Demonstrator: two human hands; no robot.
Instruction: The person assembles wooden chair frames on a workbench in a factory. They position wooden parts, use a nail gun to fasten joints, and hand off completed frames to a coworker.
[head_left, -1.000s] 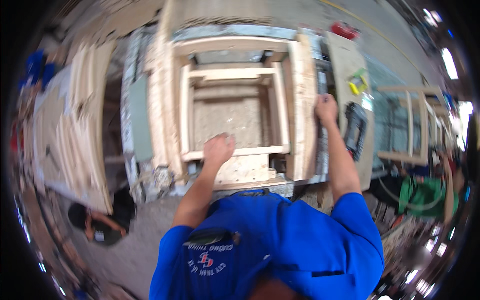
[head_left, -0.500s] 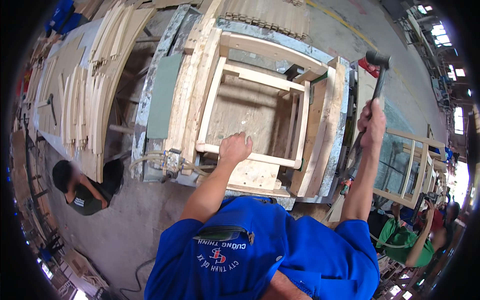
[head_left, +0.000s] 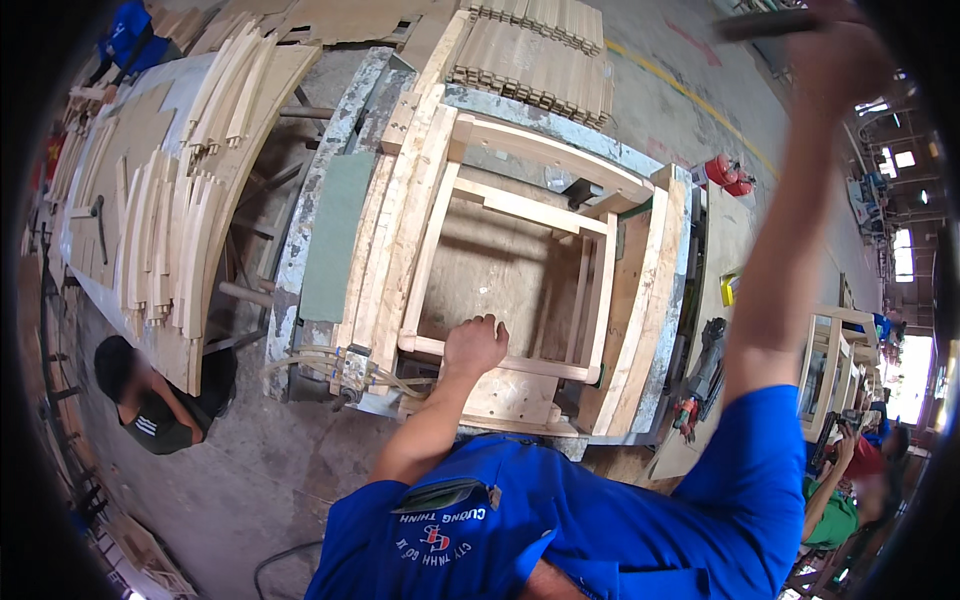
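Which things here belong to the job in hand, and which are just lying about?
In the job:
- wooden frame, left hand on it
- blurred dark hammer in raised right hand
- bench beneath

Apparently lying about:
- wood strips, left
- what looks like a nail gun, right
- red containers

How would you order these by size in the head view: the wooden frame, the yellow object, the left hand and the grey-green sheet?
Largest to smallest:
1. wooden frame
2. grey-green sheet
3. left hand
4. yellow object, by its visible part; the right forearm may cover some
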